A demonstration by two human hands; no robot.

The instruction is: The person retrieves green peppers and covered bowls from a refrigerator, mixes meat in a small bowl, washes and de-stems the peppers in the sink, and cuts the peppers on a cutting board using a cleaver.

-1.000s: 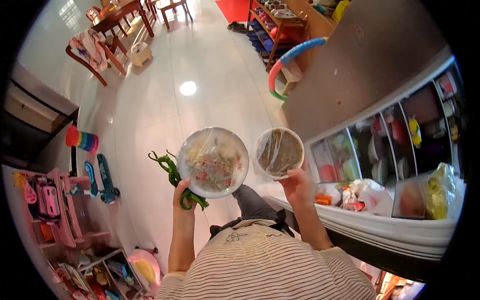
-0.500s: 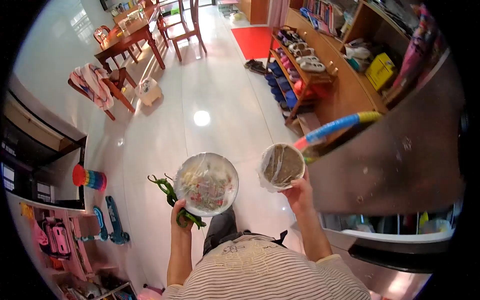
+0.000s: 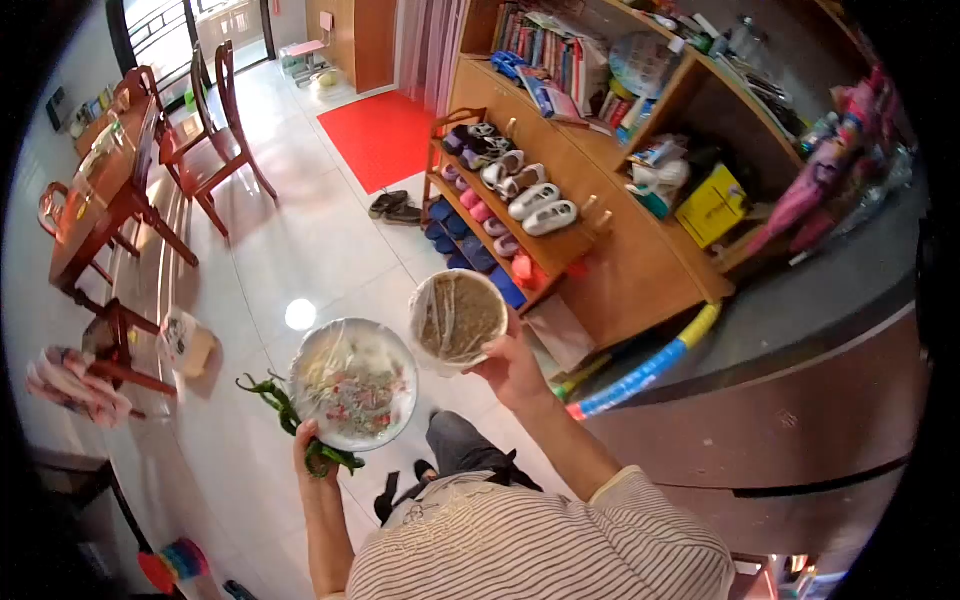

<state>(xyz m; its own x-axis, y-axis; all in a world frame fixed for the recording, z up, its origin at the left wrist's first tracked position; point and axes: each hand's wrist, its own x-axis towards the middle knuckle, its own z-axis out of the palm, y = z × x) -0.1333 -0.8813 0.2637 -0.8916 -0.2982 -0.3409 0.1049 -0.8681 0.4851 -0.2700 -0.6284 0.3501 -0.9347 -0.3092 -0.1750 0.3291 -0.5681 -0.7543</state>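
- One plate (image 3: 355,385), filmed over, and several green peppers (image 3: 290,410), gripped in my left hand (image 3: 315,453)
- One wrapped bowl (image 3: 458,318), gripped in my right hand (image 3: 512,365)

The floor (image 3: 290,240) was pale glossy tile with a round glare spot, and a bright red mat (image 3: 375,140) lay near the wooden cabinet (image 3: 590,190). A wooden shoe rack (image 3: 560,245) stood against that cabinet, pretty packed, with books (image 3: 548,60) lined up above. Dark wood chairs (image 3: 225,150) sat around a matching table (image 3: 110,195) over on the left, and daylight poured through the glass door (image 3: 225,45) at the back, next to some pinkish curtains (image 3: 428,55).
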